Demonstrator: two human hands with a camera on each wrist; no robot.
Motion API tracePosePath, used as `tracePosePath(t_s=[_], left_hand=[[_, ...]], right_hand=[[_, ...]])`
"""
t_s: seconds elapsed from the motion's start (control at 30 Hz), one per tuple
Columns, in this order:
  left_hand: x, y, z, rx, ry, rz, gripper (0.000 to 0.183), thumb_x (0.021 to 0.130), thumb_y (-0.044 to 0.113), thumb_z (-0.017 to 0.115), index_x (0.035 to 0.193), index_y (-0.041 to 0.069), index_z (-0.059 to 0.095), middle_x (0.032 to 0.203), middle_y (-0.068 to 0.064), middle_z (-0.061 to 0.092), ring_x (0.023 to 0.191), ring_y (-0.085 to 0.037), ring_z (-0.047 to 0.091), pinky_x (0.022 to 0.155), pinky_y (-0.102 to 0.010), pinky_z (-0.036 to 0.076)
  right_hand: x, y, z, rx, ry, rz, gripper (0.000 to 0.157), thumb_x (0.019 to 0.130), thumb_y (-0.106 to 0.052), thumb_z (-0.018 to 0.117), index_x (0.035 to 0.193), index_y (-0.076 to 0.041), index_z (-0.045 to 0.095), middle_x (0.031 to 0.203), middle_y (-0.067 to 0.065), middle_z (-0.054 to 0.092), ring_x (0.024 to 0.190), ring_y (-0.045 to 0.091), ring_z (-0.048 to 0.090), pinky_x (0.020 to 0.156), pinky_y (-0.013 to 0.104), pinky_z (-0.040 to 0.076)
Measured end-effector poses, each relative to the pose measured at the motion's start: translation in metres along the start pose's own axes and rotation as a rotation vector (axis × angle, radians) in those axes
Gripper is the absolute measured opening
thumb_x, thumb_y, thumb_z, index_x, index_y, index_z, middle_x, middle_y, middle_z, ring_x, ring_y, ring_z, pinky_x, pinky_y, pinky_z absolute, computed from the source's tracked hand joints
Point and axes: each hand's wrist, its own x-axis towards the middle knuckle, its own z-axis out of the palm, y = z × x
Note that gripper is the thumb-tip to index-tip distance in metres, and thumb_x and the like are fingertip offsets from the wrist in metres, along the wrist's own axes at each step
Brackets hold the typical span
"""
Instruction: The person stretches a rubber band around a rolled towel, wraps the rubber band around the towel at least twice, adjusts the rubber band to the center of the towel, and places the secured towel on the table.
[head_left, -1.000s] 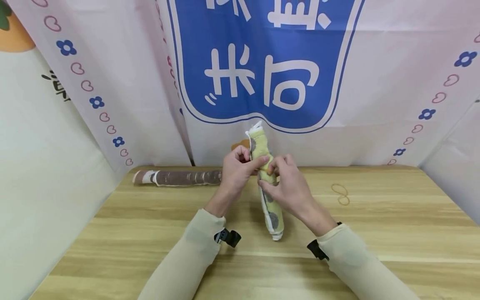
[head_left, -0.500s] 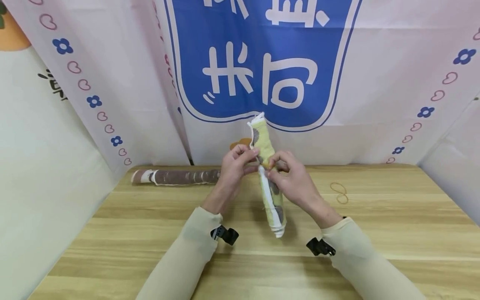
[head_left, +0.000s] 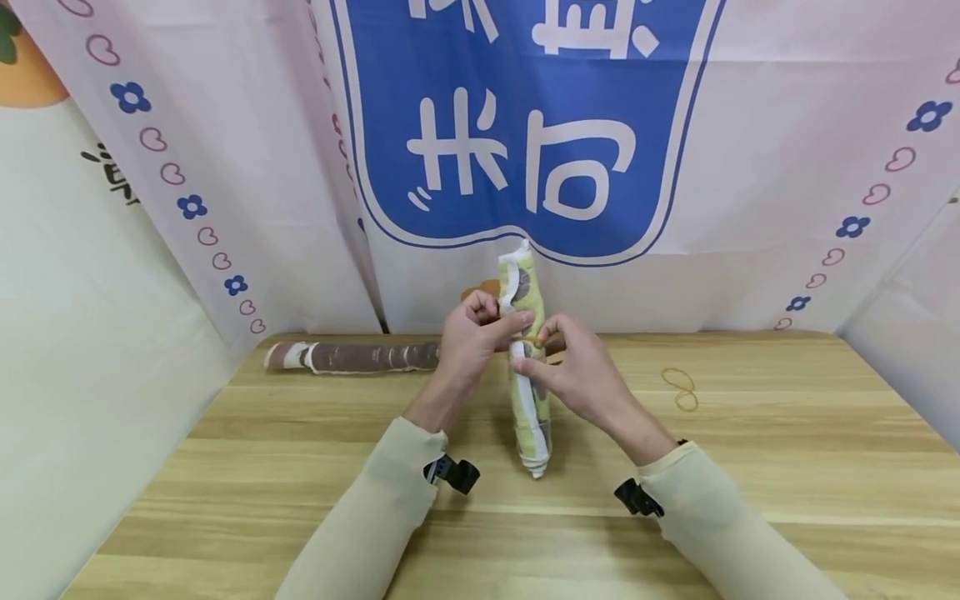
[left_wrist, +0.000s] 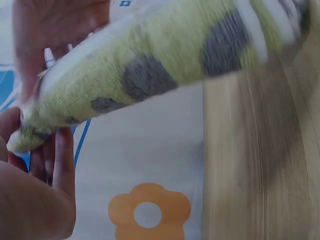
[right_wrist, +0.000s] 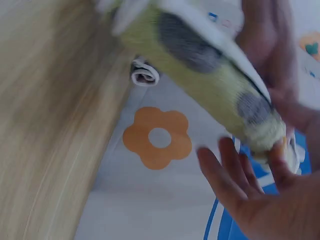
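Observation:
A rolled towel (head_left: 529, 400), yellow-green with grey spots and a white edge, stands steeply tilted between both hands. A thin orange-yellow rubber band (head_left: 529, 339) crosses its middle. My left hand (head_left: 471, 340) grips the roll from the left, thumb lying across its front just above the band. From the other side my right hand (head_left: 588, 371) holds it, thumb on the towel below the band and index fingertip right at the band. In the right wrist view, other fingers of the right hand stretch out beside the towel (right_wrist: 200, 65). The towel (left_wrist: 150, 65) crosses the top of the left wrist view.
A brown rolled towel (head_left: 360, 357) lies along the table's back edge at left, partly behind the left hand. Another rubber band (head_left: 681, 389), twisted into a figure eight, lies to the right on the wooden table (head_left: 225, 500). A printed cloth (head_left: 750, 208) hangs directly behind.
The rolled towel has tipped and turned between the hands, its white edge now facing front and its lower end shifted left. The band shows across its front. Both hands stay near the middle.

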Motion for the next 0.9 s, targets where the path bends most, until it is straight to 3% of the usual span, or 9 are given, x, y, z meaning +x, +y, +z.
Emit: tracePosePath(t_s=[0.2, 0.33, 0.4, 0.5, 0.6, 0.73, 0.8, 0.9], left_hand=[[-0.003, 0.001, 0.005, 0.024, 0.044, 0.032, 0.043, 0.088, 0.0, 0.085, 0.083, 0.01, 0.043, 0.075, -0.003, 0.05, 0.07, -0.014, 0.066, 0.058, -0.026, 0.059], [-0.004, 0.0, 0.007, 0.065, 0.078, 0.033, 0.044, 0.087, 0.001, 0.086, 0.082, 0.01, 0.043, 0.074, -0.003, 0.05, 0.068, -0.014, 0.065, 0.055, -0.026, 0.058], [-0.004, -0.001, 0.007, 0.083, 0.09, 0.035, 0.043, 0.086, 0.001, 0.086, 0.081, 0.01, 0.044, 0.074, -0.003, 0.051, 0.068, -0.014, 0.065, 0.054, -0.025, 0.057], [-0.003, -0.002, 0.004, 0.091, 0.051, 0.022, 0.038, 0.088, 0.005, 0.085, 0.084, 0.01, 0.048, 0.077, -0.003, 0.055, 0.071, -0.015, 0.066, 0.058, -0.026, 0.059], [0.001, -0.001, -0.005, 0.067, -0.047, -0.023, 0.03, 0.093, 0.01, 0.081, 0.089, 0.009, 0.051, 0.084, -0.003, 0.061, 0.077, -0.015, 0.068, 0.066, -0.028, 0.061], [0.006, -0.001, -0.015, 0.006, -0.188, -0.084, 0.022, 0.097, 0.008, 0.073, 0.095, 0.009, 0.051, 0.09, -0.005, 0.066, 0.084, -0.017, 0.069, 0.074, -0.03, 0.062], [0.007, -0.002, -0.016, -0.011, -0.208, -0.088, 0.023, 0.097, 0.005, 0.072, 0.095, 0.009, 0.05, 0.089, -0.005, 0.065, 0.085, -0.016, 0.069, 0.075, -0.03, 0.061], [0.006, -0.002, -0.014, 0.002, -0.169, -0.071, 0.03, 0.095, 0.002, 0.076, 0.091, 0.009, 0.048, 0.082, -0.002, 0.058, 0.08, -0.015, 0.068, 0.071, -0.028, 0.061]], right_hand=[[-0.005, -0.002, 0.009, -0.243, 0.141, -0.233, 0.027, 0.087, 0.0, 0.085, 0.096, -0.005, 0.06, 0.107, 0.017, 0.055, 0.079, 0.027, 0.062, 0.065, 0.038, 0.057], [-0.007, 0.0, 0.01, -0.332, 0.145, -0.328, 0.023, 0.087, 0.006, 0.079, 0.091, -0.011, 0.064, 0.115, 0.019, 0.058, 0.06, 0.018, 0.052, 0.051, 0.034, 0.047], [-0.007, 0.001, 0.01, -0.331, 0.134, -0.345, 0.023, 0.087, 0.009, 0.076, 0.089, -0.011, 0.065, 0.115, 0.019, 0.059, 0.059, 0.019, 0.053, 0.05, 0.034, 0.048], [-0.004, 0.002, 0.006, -0.216, 0.078, -0.294, 0.023, 0.089, 0.012, 0.074, 0.09, -0.009, 0.064, 0.109, 0.016, 0.057, 0.075, 0.025, 0.062, 0.063, 0.038, 0.058], [0.0, 0.003, -0.001, 0.004, -0.015, -0.165, 0.019, 0.093, 0.012, 0.071, 0.095, -0.005, 0.062, 0.111, 0.016, 0.056, 0.101, 0.033, 0.067, 0.08, 0.043, 0.062], [0.004, 0.005, -0.01, 0.264, -0.116, 0.024, 0.015, 0.098, 0.006, 0.069, 0.104, -0.002, 0.058, 0.119, 0.02, 0.06, 0.107, 0.034, 0.069, 0.083, 0.04, 0.061], [0.005, 0.007, -0.012, 0.328, -0.138, 0.084, 0.015, 0.099, 0.003, 0.069, 0.106, -0.001, 0.057, 0.118, 0.02, 0.063, 0.104, 0.031, 0.069, 0.082, 0.039, 0.061], [0.006, 0.007, -0.013, 0.295, -0.145, 0.113, 0.019, 0.098, -0.004, 0.074, 0.106, 0.0, 0.057, 0.115, 0.019, 0.064, 0.102, 0.03, 0.068, 0.082, 0.039, 0.06]])
